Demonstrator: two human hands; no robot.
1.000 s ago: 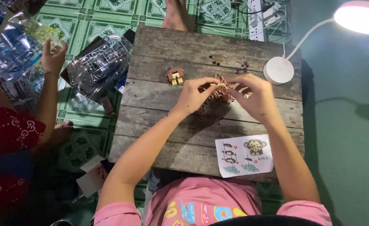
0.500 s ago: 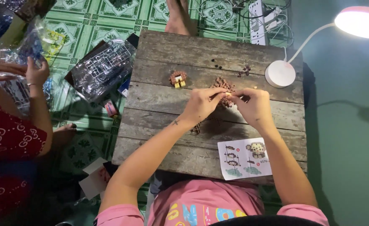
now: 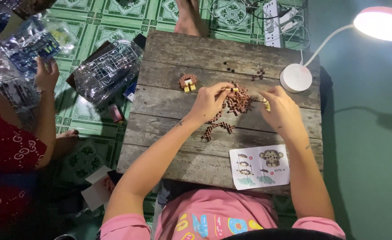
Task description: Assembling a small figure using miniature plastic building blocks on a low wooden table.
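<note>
Starting at far left: a second person in a red patterned top holds a clear plastic bag of parts above the green tiled floor; another clear bag lies by the wooden table. On the table, a small brown-and-yellow block assembly sits alone. Left hand pinches a small yellow-and-brown piece between fingertips, just over the pile of brown blocks. Right hand pinches a small yellow brick, fingers pressed together. Instruction sheet lies near the table's front edge; white lamp base stands at right.
</note>
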